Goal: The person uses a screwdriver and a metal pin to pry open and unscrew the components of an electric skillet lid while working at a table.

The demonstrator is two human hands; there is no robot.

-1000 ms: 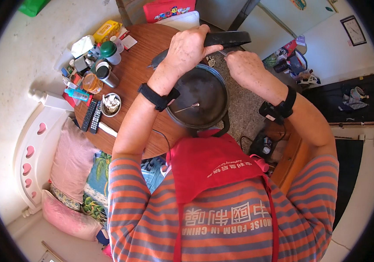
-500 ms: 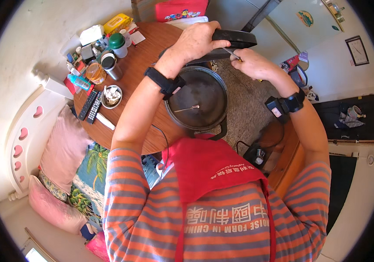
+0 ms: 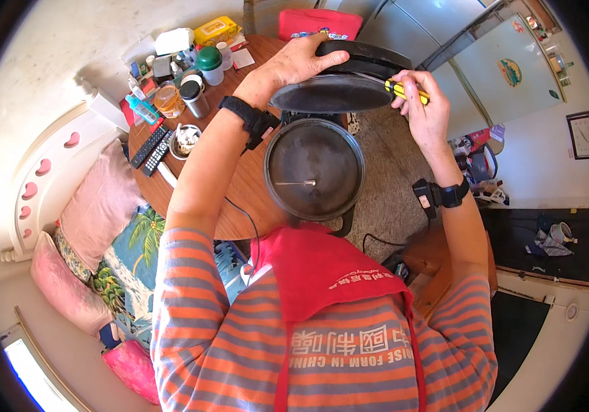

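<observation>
Mid-left, two remotes (image 3: pixel 149 145) sit on the wooden table (image 3: pixel 229 221). Upper center, the left hand's (image 3: pixel 304 63) thumb hooks the black lid shell (image 3: pixel 371 56), other fingertips hidden, probably steadying it apart from the lid plate (image 3: pixel 332 95). Below is the round griddle pan (image 3: pixel 315 154). Upper right, the screwdriver (image 3: pixel 397 89) points left into that gap, handle pinched in the right hand's (image 3: pixel 425 103) curled fingers, shaft beyond the fingertips, likely for reach.
</observation>
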